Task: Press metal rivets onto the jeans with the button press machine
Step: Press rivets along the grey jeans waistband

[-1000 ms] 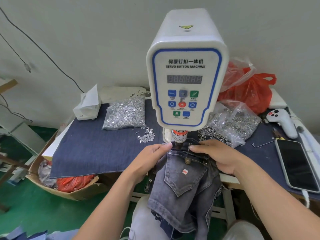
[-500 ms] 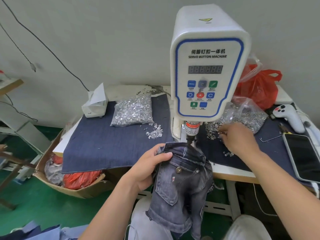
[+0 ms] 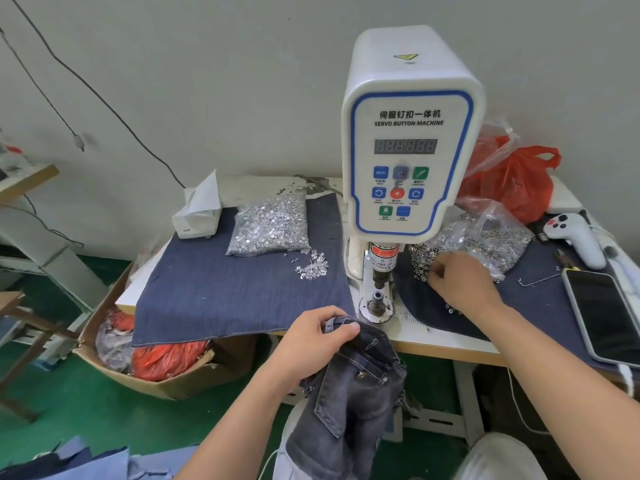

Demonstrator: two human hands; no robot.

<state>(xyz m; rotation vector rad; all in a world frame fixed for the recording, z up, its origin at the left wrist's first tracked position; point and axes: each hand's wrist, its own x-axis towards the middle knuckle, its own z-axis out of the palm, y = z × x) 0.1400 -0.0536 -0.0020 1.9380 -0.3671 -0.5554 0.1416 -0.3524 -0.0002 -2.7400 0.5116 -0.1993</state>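
At centre right, the right hand (image 3: 460, 278) picks among loose rivets (image 3: 420, 263), fingers curled, contents unclear; the left hand (image 3: 311, 337) grips the jeans (image 3: 356, 393) just below-left of the press die (image 3: 377, 301), nearer it

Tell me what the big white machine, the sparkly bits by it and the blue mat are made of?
The machine looks like smooth white plastic, slightly glossy. The loose bits look like shiny metal, since they glint silver. The mat looks like dark blue denim cloth, matte with a fine woven grain and a stitched edge.
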